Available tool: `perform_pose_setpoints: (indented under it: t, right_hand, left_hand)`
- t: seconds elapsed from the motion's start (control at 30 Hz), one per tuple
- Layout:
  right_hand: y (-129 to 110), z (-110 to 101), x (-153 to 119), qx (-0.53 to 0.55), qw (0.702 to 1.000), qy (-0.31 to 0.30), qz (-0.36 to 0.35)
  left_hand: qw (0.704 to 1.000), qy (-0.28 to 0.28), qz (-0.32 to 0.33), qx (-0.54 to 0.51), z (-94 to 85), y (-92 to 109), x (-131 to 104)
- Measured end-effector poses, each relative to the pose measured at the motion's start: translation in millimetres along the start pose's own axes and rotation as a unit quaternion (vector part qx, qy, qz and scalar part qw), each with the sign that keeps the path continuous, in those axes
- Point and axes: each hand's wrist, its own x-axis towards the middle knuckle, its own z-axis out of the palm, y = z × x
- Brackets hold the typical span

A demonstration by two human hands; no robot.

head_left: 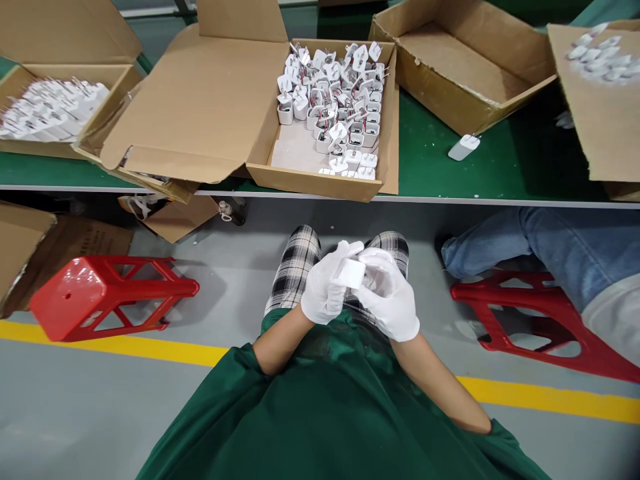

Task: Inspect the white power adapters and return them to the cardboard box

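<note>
A factory assembly workshop: a long green desk (430, 167) bears cardboard boxes (315, 181) of white plug casings (373, 137), with red plastic stools (70, 293) and a yellow line (550, 401) across the grey floor (125, 407).

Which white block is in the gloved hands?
The held block, between the left hand and right hand, near the plaid knees. Another block lies on the green table; more blocks sit in the middle box.

Print (107, 235) on the lower-left carton (75, 257) is illegible.
</note>
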Motion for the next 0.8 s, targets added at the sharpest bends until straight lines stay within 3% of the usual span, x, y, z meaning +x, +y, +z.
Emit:
perform_pose_setpoints:
  t: [0.17, 0.53, 0.8]
  right_hand:
    - [-3.1, 0.1, 2.2, -0.006, 0.998, 0.015, -0.058]
    - [-5.4, 3.3, 1.4, -0.034, 0.993, 0.054, -0.1]
    - [-8.5, 2.8, -2.3, -0.054, 0.996, 0.055, -0.054]
  left_hand:
    - [0.996, -0.031, 0.079, 0.001, -3.4, 7.3, 4.7]
    - [0.997, -0.007, 0.039, -0.065, 1.7, 6.5, 0.2]
    - [0.995, 0.026, 0.071, -0.066, 3.3, 2.5, -3.4]
